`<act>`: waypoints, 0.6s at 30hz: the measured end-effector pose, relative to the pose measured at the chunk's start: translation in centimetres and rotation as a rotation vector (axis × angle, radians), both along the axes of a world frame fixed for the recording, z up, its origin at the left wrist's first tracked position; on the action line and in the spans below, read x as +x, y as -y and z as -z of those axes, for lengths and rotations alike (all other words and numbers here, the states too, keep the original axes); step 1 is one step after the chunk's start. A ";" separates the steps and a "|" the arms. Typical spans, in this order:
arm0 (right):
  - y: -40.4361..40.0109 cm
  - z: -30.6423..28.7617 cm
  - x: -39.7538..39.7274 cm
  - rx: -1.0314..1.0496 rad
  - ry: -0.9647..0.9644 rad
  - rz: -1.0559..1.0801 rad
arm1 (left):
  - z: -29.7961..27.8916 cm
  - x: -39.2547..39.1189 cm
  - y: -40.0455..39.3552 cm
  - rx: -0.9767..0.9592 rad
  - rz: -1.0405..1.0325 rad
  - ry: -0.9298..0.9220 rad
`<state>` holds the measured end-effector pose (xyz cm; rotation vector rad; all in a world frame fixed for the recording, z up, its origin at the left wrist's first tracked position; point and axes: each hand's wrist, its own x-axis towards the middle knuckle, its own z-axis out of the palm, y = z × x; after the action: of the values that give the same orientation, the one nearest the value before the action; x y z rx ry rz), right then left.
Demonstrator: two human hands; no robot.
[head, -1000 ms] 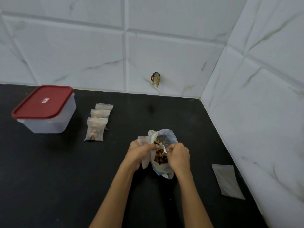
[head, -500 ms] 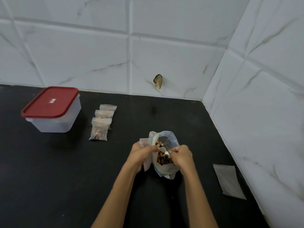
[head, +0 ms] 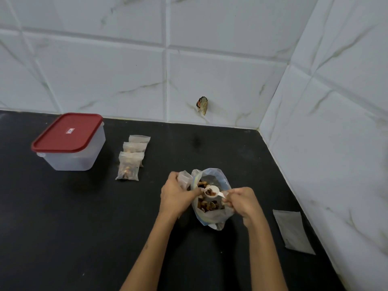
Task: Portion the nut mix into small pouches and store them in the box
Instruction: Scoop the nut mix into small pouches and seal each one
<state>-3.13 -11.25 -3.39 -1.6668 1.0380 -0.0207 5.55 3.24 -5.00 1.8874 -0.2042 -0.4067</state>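
Observation:
An open clear bag of nut mix point(head: 212, 215) stands on the black counter in front of me. My right hand point(head: 241, 201) pinches the handle of a small white scoop point(head: 211, 192), which holds a few nuts just above the bag's mouth. My left hand point(head: 175, 195) grips a small clear pouch point(head: 184, 179) beside the bag's left edge, next to the scoop. Three filled pouches point(head: 131, 162) lie overlapping in a row at the back left. The clear box with a red lid point(head: 70, 141) sits closed further left.
A flat stack of unfilled pouches point(head: 292, 231) lies at the right, close to the tiled side wall. White tiled walls meet in a corner behind the counter, with a small wall fitting point(head: 202, 105) low on the back wall.
The scoop has come up out of the bag with nuts in it, and my right hand has shifted right. The camera view moved slightly; my left hand still holds the pouch.

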 end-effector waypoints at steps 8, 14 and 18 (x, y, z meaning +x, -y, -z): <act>-0.2 -4.4 -2.3 -0.081 0.242 0.086 | -1.4 -1.2 0.6 0.091 0.156 0.420; -2.2 -6.9 -2.7 -0.438 0.399 -0.025 | -1.9 -1.8 1.6 0.049 0.163 0.445; -4.0 -6.9 -2.0 -0.783 0.394 -0.135 | -2.3 -2.0 2.2 -0.051 0.133 0.363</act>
<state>-5.17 -7.28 3.47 -2.3011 0.6359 -0.7164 3.58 1.08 -2.67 1.8918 -0.5789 -0.1425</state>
